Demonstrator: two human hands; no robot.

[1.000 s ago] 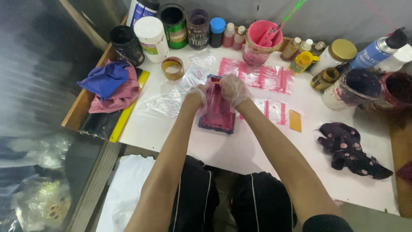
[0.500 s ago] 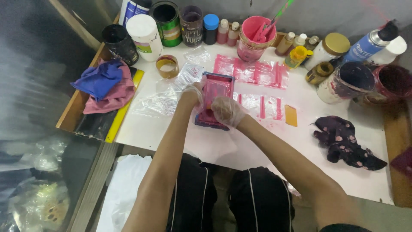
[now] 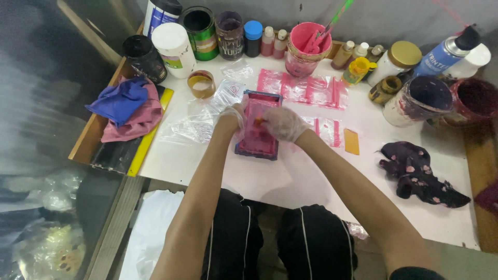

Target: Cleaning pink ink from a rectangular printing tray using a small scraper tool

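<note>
A small rectangular printing frame (image 3: 258,146), its mesh smeared with pink ink, lies flat on the white table (image 3: 290,181). My left hand (image 3: 232,118), in a thin clear glove, presses on the frame's left edge. My right hand (image 3: 282,123), also gloved, rests over the middle of the mesh, fingers closed on a small orange scraper (image 3: 257,121) of which only the tip shows. Pink-printed clear plastic bags (image 3: 306,89) lie just beyond the frame, and more clear bags (image 3: 199,116) lie to its left.
Jars, tins and bottles of ink line the back edge, among them a pink tub (image 3: 307,46) with sticks in it. A blue and pink rag pile (image 3: 127,106) sits at the left, a dark stained rag (image 3: 417,173) at the right, and an orange card (image 3: 351,141) beside the frame.
My right hand drew from the frame's far end toward me across the mesh and now sits near its middle. My left hand stayed on the frame's left edge.
</note>
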